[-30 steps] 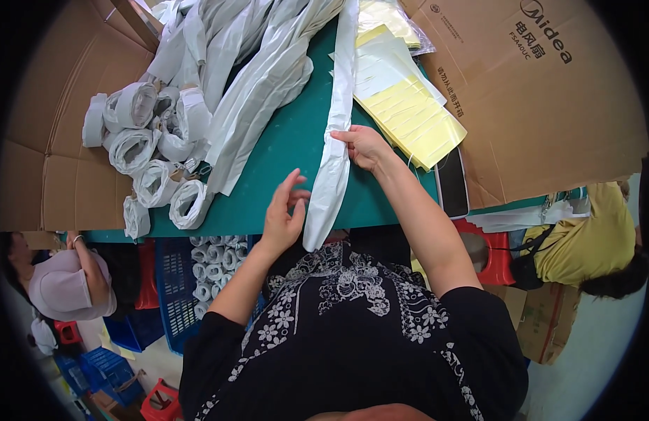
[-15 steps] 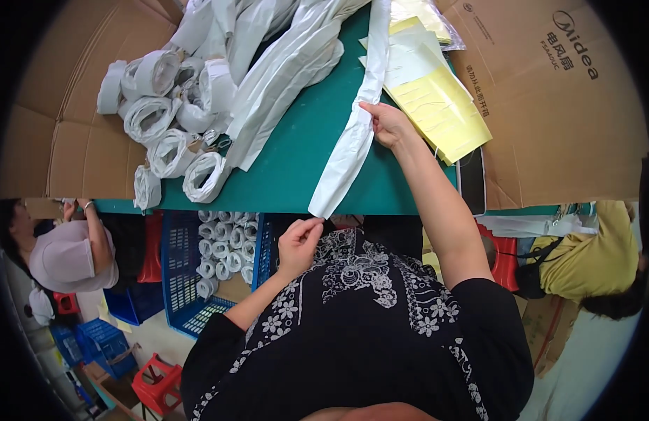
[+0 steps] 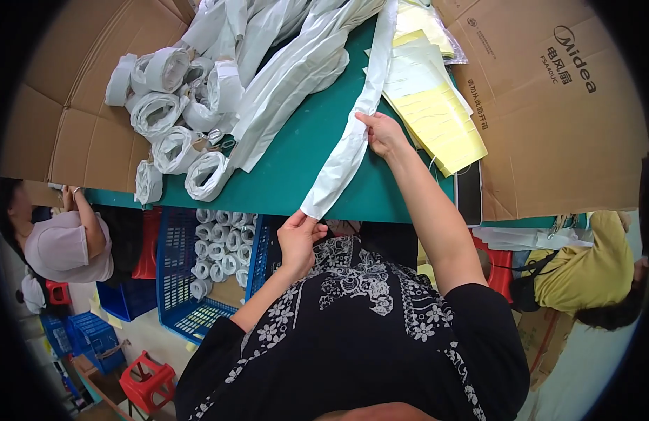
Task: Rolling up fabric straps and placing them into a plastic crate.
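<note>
A long white strip [image 3: 339, 170], creased like paper or thin film, runs down the green table from the far edge of view to the near edge. My right hand [image 3: 385, 134] pinches it partway along between thumb and fingers. At its near end, just over the table's front edge, my left hand [image 3: 297, 243] has closed thumb and fingertips on the corner. Left of it lies a bundle of similar white strips [image 3: 286, 95]. Further left sit several rolled-up white coils [image 3: 206, 175], some with small metal clasps beside them.
Yellow and white sheets [image 3: 440, 116] lie right of the strip, beside a dark flat object [image 3: 467, 193]. Cardboard walls [image 3: 542, 133] flank the green table [image 3: 268, 193]. Below the edge stands a blue crate [image 3: 171, 281] of white coils. People sit at left [image 3: 66, 252] and right [image 3: 591, 270].
My left hand has come up to the strip's near end and taken hold of it. The strip's end has shifted slightly left, and my right hand has moved slightly nearer.
</note>
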`<move>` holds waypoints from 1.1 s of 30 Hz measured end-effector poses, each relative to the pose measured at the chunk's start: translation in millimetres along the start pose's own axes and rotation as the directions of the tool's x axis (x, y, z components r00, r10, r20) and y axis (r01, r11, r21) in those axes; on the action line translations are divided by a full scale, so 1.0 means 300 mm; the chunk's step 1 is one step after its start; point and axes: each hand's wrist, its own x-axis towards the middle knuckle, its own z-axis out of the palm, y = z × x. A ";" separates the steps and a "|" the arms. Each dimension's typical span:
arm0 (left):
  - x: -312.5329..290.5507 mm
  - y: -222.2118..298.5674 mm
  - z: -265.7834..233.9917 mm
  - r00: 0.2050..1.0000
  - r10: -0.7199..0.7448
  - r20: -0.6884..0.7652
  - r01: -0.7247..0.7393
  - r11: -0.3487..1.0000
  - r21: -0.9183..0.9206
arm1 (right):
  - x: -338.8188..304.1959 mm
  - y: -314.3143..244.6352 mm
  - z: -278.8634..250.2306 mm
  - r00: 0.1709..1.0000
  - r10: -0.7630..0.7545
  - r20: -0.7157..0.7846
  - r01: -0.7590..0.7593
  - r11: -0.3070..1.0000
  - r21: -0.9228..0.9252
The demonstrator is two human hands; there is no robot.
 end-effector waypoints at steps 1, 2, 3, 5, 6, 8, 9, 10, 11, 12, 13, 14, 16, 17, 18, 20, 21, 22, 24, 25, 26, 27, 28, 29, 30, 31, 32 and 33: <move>0.007 0.006 -0.002 0.998 -0.058 -0.016 0.058 0.998 0.012 | -0.009 -0.001 0.008 0.998 -0.056 -0.010 0.055 0.997 -0.060; 0.013 0.012 -0.001 0.998 -0.058 -0.013 0.058 0.998 0.014 | -0.012 -0.002 0.013 0.994 -0.112 -0.018 0.109 0.987 -0.120; 0.019 0.019 0.003 0.997 -0.080 0.008 0.079 0.997 0.023 | 0.004 0.007 0.006 0.990 -0.136 -0.023 0.132 0.983 -0.125; 0.037 0.027 -0.003 0.994 -0.106 0.030 0.105 0.994 0.041 | 0.012 0.016 0.008 0.984 -0.176 -0.014 0.171 0.967 -0.189; 0.054 0.024 -0.011 0.997 -0.062 0.047 0.051 0.977 0.206 | 0.017 0.021 0.008 0.977 -0.215 0.001 0.208 0.944 -0.255; 0.072 0.028 -0.011 0.997 -0.028 0.075 -0.002 0.929 0.369 | 0.015 0.028 0.018 0.972 -0.237 -0.010 0.226 0.939 -0.261; 0.076 0.035 -0.006 0.998 0.022 0.061 -0.046 0.906 0.422 | 0.014 0.028 0.023 0.969 -0.245 -0.025 0.230 0.935 -0.272; 0.080 0.039 0.001 0.996 0.076 0.050 -0.090 0.877 0.472 | 0.013 0.026 0.029 0.966 -0.255 -0.037 0.235 0.930 -0.284; 0.081 0.036 0.004 0.996 0.074 0.053 -0.090 0.876 0.474 | 0.018 0.032 0.025 0.962 -0.271 -0.031 0.251 0.922 -0.296; 0.082 0.030 0.005 0.992 0.108 0.058 -0.122 0.878 0.463 | 0.023 0.028 0.023 0.961 -0.274 -0.035 0.252 0.922 -0.294; 0.082 0.027 0.005 0.988 0.142 0.064 -0.156 0.879 0.451 | 0.030 0.017 0.023 0.974 -0.209 -0.088 0.179 0.946 -0.269; 0.080 0.023 0.000 0.987 0.141 0.070 -0.158 0.877 0.453 | 0.036 0.009 0.023 0.980 -0.142 -0.138 0.106 0.965 -0.240; 0.068 0.015 -0.014 0.984 0.173 0.051 -0.175 0.846 0.504 | 0.047 0.008 0.040 0.969 -0.125 -0.211 0.073 0.968 -0.239; 0.057 0.014 -0.018 0.983 0.173 0.057 -0.178 0.845 0.504 | 0.050 0.006 0.048 0.955 -0.104 -0.279 0.036 0.971 -0.238; 0.042 0.016 -0.020 0.983 0.182 0.035 -0.176 0.856 0.486 | 0.054 0.001 0.053 0.953 -0.107 -0.282 0.039 0.971 -0.237; 0.017 0.002 -0.037 0.981 0.192 -0.018 -0.165 0.883 0.439 | 0.057 0.004 0.061 0.947 -0.099 -0.305 0.034 0.976 -0.213; 0.008 -0.009 -0.046 0.981 0.191 -0.019 -0.163 0.885 0.437 | 0.058 0.005 0.063 0.944 -0.094 -0.315 0.030 0.979 -0.202; -0.003 -0.018 -0.057 0.982 0.183 -0.039 -0.152 0.903 0.402 | 0.059 0.002 0.067 0.945 -0.091 -0.315 0.027 0.979 -0.203; -0.033 -0.028 -0.081 0.989 0.131 -0.064 -0.096 0.916 0.391 | 0.057 -0.009 0.066 0.957 -0.059 -0.284 0.015 0.988 -0.156; -0.041 -0.034 -0.098 0.989 0.132 -0.069 -0.096 0.917 0.388 | 0.048 -0.016 0.073 0.960 -0.057 -0.275 0.014 0.988 -0.157; -0.042 -0.041 -0.123 0.993 0.117 -0.019 -0.098 0.901 0.422 | 0.043 -0.019 0.077 0.961 -0.055 -0.270 0.012 0.987 -0.160; -0.041 -0.048 -0.150 0.995 0.099 0.030 -0.102 0.885 0.455 | 0.038 -0.022 0.079 0.962 -0.039 -0.272 -0.024 0.975 -0.223; -0.025 -0.057 -0.181 0.956 0.268 0.117 -0.290 0.822 0.490 | 0.038 -0.034 0.077 0.960 -0.028 -0.277 -0.054 0.957 -0.284; -0.013 -0.045 -0.215 0.883 0.420 0.208 -0.465 0.725 0.509 | 0.041 -0.038 0.074 0.961 -0.029 -0.276 -0.052 0.958 -0.283; 0.023 -0.003 -0.250 0.710 0.566 0.419 -0.669 0.354 0.654 | 0.047 -0.042 0.068 0.965 -0.026 -0.261 -0.050 0.958 -0.281; 0.054 0.058 -0.246 0.578 0.576 0.578 -0.764 0.134 0.631 | 0.049 -0.040 0.061 0.968 -0.023 -0.248 -0.049 0.958 -0.282; 0.079 0.127 -0.221 0.431 0.542 0.722 -0.824 -0.089 0.560 | 0.047 -0.039 0.055 0.968 -0.029 -0.248 -0.045 0.957 -0.286; 0.084 0.191 -0.189 0.415 0.395 0.820 -0.836 -0.189 0.515 | 0.042 -0.040 0.050 0.979 -0.025 -0.201 -0.047 0.936 -0.348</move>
